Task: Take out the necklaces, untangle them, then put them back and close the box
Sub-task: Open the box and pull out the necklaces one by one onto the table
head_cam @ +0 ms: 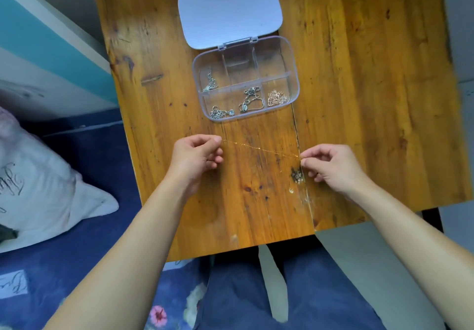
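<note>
A thin gold necklace (pixel 261 148) is stretched taut just above the wooden table, between my two hands. My left hand (pixel 197 156) pinches its left end and my right hand (pixel 331 167) pinches its right end. Beyond them sits a clear plastic box (pixel 295 73) with several compartments, its lid (pixel 229 9) swung open and lying flat behind it. Inside lie a silver necklace (pixel 210 82) at the left, a silver one with a pale stone (pixel 220 113) at the front left, a silver chain (pixel 251 101) in the front middle, and a rose-gold chain (pixel 276 98) at the front right.
The wooden table (pixel 359 99) has a crack running down from the box to its near edge. A bed with a blue floral sheet (pixel 84 163) and a white pillow (pixel 38 186) lies to the left. My legs in blue trousers (pixel 269 299) are under the table's near edge.
</note>
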Motion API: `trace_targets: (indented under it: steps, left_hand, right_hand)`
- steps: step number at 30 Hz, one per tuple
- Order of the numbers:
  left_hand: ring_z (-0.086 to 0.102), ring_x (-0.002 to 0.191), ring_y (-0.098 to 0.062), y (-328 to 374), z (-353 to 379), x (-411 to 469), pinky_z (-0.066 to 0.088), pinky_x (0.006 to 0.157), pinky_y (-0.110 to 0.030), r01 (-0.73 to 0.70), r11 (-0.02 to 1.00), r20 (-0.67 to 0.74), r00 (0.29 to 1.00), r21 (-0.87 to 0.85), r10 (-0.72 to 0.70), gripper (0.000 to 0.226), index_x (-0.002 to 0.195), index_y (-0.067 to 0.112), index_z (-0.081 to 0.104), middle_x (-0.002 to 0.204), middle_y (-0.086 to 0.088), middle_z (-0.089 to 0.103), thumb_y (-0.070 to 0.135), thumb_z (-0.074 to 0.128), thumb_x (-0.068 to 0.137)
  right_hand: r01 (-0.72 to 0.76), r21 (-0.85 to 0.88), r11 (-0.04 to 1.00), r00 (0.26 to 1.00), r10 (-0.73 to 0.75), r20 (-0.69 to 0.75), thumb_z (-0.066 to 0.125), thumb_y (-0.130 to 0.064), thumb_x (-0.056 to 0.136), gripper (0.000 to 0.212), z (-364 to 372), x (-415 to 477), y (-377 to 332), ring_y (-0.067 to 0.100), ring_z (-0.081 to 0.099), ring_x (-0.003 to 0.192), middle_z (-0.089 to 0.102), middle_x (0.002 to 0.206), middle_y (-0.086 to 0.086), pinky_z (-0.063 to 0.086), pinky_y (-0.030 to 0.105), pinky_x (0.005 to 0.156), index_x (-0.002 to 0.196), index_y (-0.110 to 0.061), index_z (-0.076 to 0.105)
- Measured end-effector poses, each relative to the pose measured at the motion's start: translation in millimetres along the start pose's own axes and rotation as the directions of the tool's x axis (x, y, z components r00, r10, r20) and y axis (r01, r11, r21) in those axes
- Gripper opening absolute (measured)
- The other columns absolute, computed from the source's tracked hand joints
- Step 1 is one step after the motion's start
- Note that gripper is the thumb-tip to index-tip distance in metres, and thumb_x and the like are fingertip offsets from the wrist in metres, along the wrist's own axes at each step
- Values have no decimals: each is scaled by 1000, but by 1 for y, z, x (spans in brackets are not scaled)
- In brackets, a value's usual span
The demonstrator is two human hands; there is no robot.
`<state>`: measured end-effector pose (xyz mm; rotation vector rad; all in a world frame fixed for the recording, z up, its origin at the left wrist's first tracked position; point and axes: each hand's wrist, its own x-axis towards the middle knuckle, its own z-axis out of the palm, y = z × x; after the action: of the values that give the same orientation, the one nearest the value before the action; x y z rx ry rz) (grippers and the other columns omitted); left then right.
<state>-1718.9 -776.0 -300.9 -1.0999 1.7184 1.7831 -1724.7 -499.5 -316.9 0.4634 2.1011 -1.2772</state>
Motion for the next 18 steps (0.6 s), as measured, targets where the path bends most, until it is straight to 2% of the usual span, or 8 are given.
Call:
trace_targets:
  steps: [3,5,8,12,15,18]
  left_hand:
    - [61,52,-9,4,-22,-1,50,49,-16,-51,966,-73,995,254,72,9,96,1,71,71,-9,67,4,64,90]
    - [65,62,-12,10,-37,-6,54,53,-17,-81,918,-120,983,388,138,11,97,5,73,79,-9,71,7,65,90]
    - [68,72,-16,17,-59,-7,55,62,-23,-145,825,-150,952,546,267,11,97,11,74,82,-6,71,14,65,91]
    - [69,87,-17,27,-80,2,59,84,-36,-208,739,-160,906,641,393,13,100,14,75,93,-2,72,16,68,89]
    - [68,87,-14,35,-92,13,59,84,-34,-233,727,-201,867,646,456,12,97,14,76,90,1,70,15,70,86]
    - [65,87,-9,39,-99,23,55,80,-26,-273,705,-191,842,655,504,10,94,14,77,90,3,70,14,72,85]
  right_hand:
    - [12,-53,999,999,-10,47,79,-14,79,10,4,-5,-3,11,63,54,69,60,1,49,23,50,75,-19,72]
    - [24,-136,990,995,-11,95,80,-18,79,8,12,-12,-5,16,64,58,70,64,6,50,29,55,76,-16,72]
    - [34,-188,982,987,-3,160,81,-20,78,11,31,-27,-10,16,66,60,71,64,5,50,29,57,73,-16,72]
    - [71,-215,974,973,-20,231,81,-24,77,14,75,-45,-19,14,61,64,69,67,0,50,30,63,69,-19,71]
    - [113,-223,968,965,-54,257,79,-26,77,17,117,-61,-24,6,58,64,67,66,-8,50,27,65,64,-21,68]
    - [95,-216,972,959,-31,280,80,-26,75,20,158,-71,-29,4,56,58,63,59,-11,50,27,64,61,-22,67]
